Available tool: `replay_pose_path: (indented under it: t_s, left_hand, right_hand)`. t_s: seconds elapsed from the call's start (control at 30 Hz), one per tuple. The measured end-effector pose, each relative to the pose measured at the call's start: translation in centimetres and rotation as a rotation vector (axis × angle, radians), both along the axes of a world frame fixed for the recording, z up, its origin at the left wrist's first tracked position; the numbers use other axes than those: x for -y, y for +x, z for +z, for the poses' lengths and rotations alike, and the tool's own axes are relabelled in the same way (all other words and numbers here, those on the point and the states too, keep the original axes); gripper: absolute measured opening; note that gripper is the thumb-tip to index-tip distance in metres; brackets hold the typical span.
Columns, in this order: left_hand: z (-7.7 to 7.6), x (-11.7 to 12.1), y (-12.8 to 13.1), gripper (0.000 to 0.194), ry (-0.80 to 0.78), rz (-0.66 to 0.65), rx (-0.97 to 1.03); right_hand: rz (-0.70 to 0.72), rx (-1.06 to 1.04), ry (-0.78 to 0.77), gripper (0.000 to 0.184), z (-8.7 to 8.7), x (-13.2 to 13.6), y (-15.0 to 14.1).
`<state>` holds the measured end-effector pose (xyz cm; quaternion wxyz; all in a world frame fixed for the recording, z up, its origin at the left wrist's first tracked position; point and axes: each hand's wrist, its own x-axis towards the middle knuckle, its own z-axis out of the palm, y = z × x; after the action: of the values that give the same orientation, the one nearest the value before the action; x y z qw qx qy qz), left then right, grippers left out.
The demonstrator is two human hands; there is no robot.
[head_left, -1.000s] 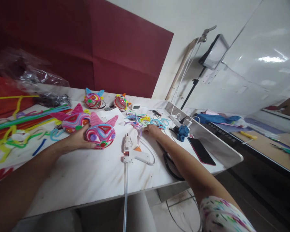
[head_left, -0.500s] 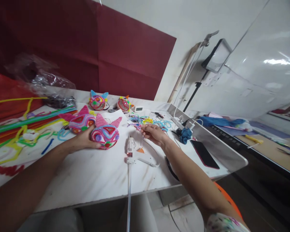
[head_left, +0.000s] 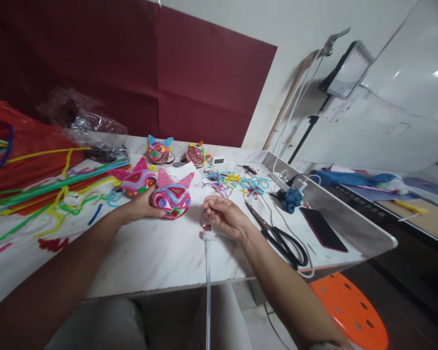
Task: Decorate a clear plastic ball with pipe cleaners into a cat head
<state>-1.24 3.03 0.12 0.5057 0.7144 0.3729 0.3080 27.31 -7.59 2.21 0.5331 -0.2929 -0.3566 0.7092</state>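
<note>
My left hand point(head_left: 140, 207) cups the near side of a pink and blue pipe-cleaner cat mask point(head_left: 171, 199) that rests on the white table point(head_left: 149, 253). My right hand point(head_left: 224, 217) hovers just right of the mask, over a white glue gun point(head_left: 206, 224), with thumb and forefinger pinched together on something too small to make out. A second pink mask point(head_left: 136, 180) lies just behind the left hand.
Black scissors point(head_left: 281, 238) lie right of my right hand. Pipe-cleaner scraps point(head_left: 237, 181), two small masks point(head_left: 158, 150), a phone point(head_left: 323, 229) and charger cables sit further back. Long pipe cleaners point(head_left: 51, 187) and a red bag point(head_left: 25, 150) fill the left. An orange stool point(head_left: 350, 311) stands below the table edge.
My right hand drew back from the scrap pile toward me, now pinched over the glue gun. The left hand kept its hold on the mask. The camera swung right.
</note>
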Motion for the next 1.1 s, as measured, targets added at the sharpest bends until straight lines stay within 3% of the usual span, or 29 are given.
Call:
replay_pose_path:
  t_s: [0.2, 0.63, 0.97, 1.1]
  left_hand:
    - [-0.6, -0.4, -0.2, 0.105, 0.001, -0.028, 0.049]
    - [1.3, 1.0, 0.6, 0.103, 0.007, 0.048, -0.038]
    - [0.6, 0.4, 0.0, 0.095, -0.007, 0.038, -0.043]
    - [0.7, 0.6, 0.2, 0.102, -0.046, 0.072, -0.038]
  right_hand:
    - [0.013, -0.031, -0.028, 0.011, -0.4, 0.4, -0.6]
    - [0.019, -0.039, -0.167, 0.007, -0.9, 0.8, -1.1]
    - [0.014, -0.079, -0.238, 0.019, -1.5, 0.1, -1.5]
    - [-0.007, -0.089, -0.249, 0.019, -1.2, 0.3, -1.6]
